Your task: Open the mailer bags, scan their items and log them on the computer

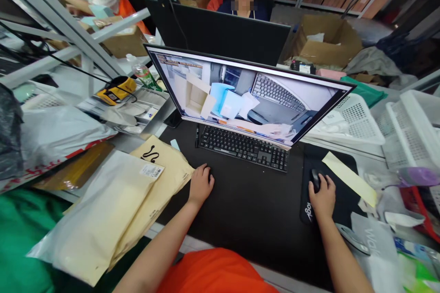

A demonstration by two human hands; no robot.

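My right hand rests over a black computer mouse, fingers curled around it, on a dark mouse pad with white lettering. My left hand lies on the black desk mat, fingers bent and close together. Something small and dark shows at its fingertips; I cannot make out what it is. Beside that hand is a stack of cream padded mailers, and a mailer in a clear plastic bag lies on top. The black keyboard sits below a tilted monitor showing a camera picture.
A yellow paper strip crosses the mouse pad. White baskets and plastic bags crowd the right side. At left are a yellow-black device and a bottle. A person sits behind a second monitor.
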